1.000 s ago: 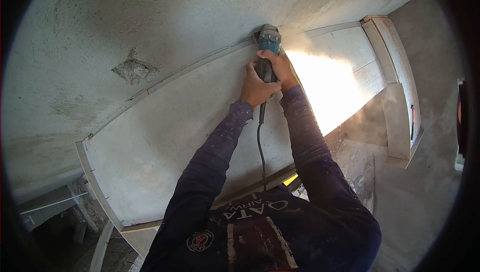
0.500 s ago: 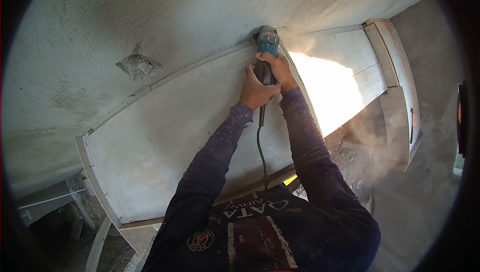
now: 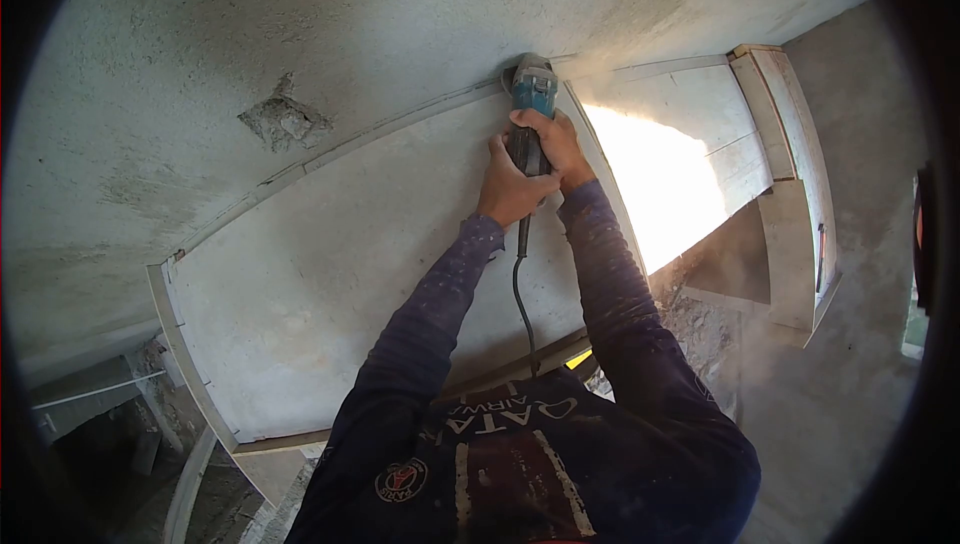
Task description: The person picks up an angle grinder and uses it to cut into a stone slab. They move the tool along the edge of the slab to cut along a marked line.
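Note:
Both hands hold a teal and black angle grinder (image 3: pixel 534 94), its head up against the seam between the rough wall (image 3: pixel 400 24) and a pale panel (image 3: pixel 350 254). My left hand (image 3: pixel 512 184) wraps round the lower black body. Higher up, my right hand (image 3: pixel 560 147) grips the body near the teal part, its fingers closed. A black cord (image 3: pixel 522 309) hangs from the tool's lower end towards my chest. The disc is mostly hidden behind the tool's head, and pale dust hangs to its right.
Bright sunlight falls on another panel (image 3: pixel 655 179) at the right. Beyond it stands a boxed wooden edge (image 3: pixel 785 124) beside a grey wall (image 3: pixel 870 244). The rough wall has a chipped hole (image 3: pixel 285 124). A dark recess (image 3: pixel 110 454) lies at the lower left.
The view has shifted slightly. The grinder and both hands stay at nearly the same place on the seam, and the dust at the lower right has thinned.

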### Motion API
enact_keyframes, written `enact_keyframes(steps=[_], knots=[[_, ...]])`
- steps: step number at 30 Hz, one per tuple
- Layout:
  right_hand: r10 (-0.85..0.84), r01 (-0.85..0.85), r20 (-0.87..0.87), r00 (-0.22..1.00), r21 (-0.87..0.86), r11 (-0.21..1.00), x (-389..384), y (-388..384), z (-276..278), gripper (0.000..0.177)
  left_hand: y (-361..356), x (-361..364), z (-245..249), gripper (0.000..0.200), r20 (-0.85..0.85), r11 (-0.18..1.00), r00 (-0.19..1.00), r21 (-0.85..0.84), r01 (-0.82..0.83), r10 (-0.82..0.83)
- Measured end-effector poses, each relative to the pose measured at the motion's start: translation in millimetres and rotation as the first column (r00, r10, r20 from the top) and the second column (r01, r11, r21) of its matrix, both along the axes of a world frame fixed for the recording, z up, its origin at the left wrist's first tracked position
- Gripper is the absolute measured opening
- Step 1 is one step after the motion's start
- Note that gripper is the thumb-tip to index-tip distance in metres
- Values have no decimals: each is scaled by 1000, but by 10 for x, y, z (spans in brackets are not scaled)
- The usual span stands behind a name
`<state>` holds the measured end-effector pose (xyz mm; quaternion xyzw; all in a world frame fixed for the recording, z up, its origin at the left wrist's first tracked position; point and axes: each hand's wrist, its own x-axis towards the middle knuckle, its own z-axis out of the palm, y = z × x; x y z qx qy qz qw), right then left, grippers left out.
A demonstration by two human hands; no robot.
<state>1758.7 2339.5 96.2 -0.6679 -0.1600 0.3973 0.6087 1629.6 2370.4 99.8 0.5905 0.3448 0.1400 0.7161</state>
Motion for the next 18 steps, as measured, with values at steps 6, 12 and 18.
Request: enact_keyframes(steps=[6,12,18], knots=[[0,0,18,1000,-30,1000,-54,51,8,39,38,-77,30,95,-14,1000,1000,27,-3,4],[-68,68,2,998,-41,997,-181,59,233,37,70,-94,44,95,-33,1000,999,9,19,-19],[-20,21,-33,999,16,1000,-175,60,170,34,82,-139,115,97,-29,999,999,-23,34,-35]])
